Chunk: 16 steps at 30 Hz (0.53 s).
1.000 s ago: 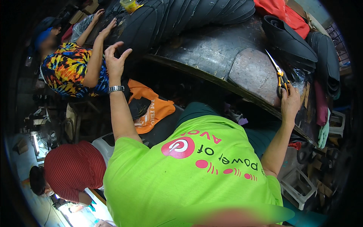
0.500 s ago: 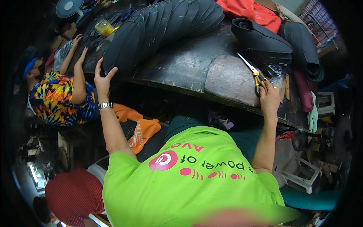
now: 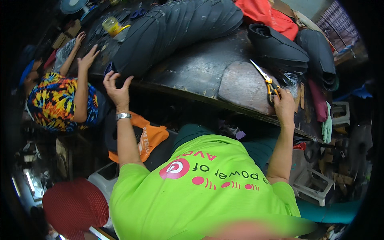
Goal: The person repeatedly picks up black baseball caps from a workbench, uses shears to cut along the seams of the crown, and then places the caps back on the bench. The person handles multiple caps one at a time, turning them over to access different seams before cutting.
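Note:
A pair of scissors [image 3: 269, 83] with orange and black handles points its bright blades away over a worn, rounded board [image 3: 244, 90] on the dark table. My right hand [image 3: 285, 106] is closed around the handles. My left hand [image 3: 118, 91] has its thumb and fingers apart, with nothing between them. It is at the table's near edge, beside the left end of a long fanned row of black, rounded sheets [image 3: 172, 38]. Whether its fingertips touch the row I cannot tell.
Rolled black sheets [image 3: 276, 46] and a red bag [image 3: 266, 18] lie on the table [image 3: 180, 80] at far right. A yellow-labelled jar [image 3: 112, 26] stands at far left. A co-worker in a colourful shirt [image 3: 60, 102] sits at left. Plastic stools [image 3: 314, 186] stand lower right.
My left hand has drawn back from the row's end and moved slightly right. The right hand stays on the scissors. The co-worker's nearer hand has risen and spread its fingers.

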### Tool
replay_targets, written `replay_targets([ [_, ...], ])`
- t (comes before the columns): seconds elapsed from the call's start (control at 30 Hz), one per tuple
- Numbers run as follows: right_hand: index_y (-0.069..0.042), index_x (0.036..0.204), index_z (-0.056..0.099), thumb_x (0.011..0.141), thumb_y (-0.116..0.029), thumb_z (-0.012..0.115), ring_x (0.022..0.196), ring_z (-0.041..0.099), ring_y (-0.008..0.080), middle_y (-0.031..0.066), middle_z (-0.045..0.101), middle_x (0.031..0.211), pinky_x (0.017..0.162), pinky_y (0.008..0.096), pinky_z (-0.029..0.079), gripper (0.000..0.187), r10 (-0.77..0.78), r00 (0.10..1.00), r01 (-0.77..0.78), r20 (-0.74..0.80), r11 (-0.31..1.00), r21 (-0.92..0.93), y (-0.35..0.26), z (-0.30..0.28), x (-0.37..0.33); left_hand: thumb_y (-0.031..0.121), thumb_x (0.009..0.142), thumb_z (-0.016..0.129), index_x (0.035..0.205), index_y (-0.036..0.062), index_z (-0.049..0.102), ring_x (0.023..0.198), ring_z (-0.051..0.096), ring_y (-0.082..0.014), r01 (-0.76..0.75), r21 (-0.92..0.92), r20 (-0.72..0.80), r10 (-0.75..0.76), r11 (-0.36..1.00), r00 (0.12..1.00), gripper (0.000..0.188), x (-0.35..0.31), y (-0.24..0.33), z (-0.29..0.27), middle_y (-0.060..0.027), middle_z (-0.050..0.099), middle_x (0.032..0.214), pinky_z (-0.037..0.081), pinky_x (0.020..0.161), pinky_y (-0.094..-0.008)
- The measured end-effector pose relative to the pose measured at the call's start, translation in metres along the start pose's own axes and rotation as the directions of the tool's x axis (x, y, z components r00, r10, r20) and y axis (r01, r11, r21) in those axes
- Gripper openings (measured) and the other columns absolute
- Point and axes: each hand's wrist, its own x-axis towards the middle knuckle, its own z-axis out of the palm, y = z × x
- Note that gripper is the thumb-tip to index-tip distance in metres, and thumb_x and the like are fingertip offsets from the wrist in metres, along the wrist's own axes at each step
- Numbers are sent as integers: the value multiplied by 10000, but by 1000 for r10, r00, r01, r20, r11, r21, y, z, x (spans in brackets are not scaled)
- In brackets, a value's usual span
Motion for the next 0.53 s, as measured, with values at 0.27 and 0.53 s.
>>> replay_targets([
  [0.27, -11, 1106, 664, 862, -147, 619, 976, 635, 409, 216, 656, 1039, 851, 475, 488, 283, 65, 985, -66, 163, 998, 3, 0, -19, 1, 95, 761, 840, 960, 42, 622, 861, 619, -208, 120, -74, 283, -95, 990, 954, 299, -3, -9, -24, -46, 649, 926, 488, 845, -340],
  [0.53, -32, 1116, 667, 852, -168, 648, 1012, 638, 404, 218, 662, 1086, 876, 474, 484, 298, 65, 973, -62, 220, 998, -21, -6, -20, 5, 107, 810, 830, 1056, 95, 664, 983, 571, -202, 103, -184, 291, -45, 978, 956, 296, 4, -33, -38, -45, 647, 978, 473, 906, -331],
])
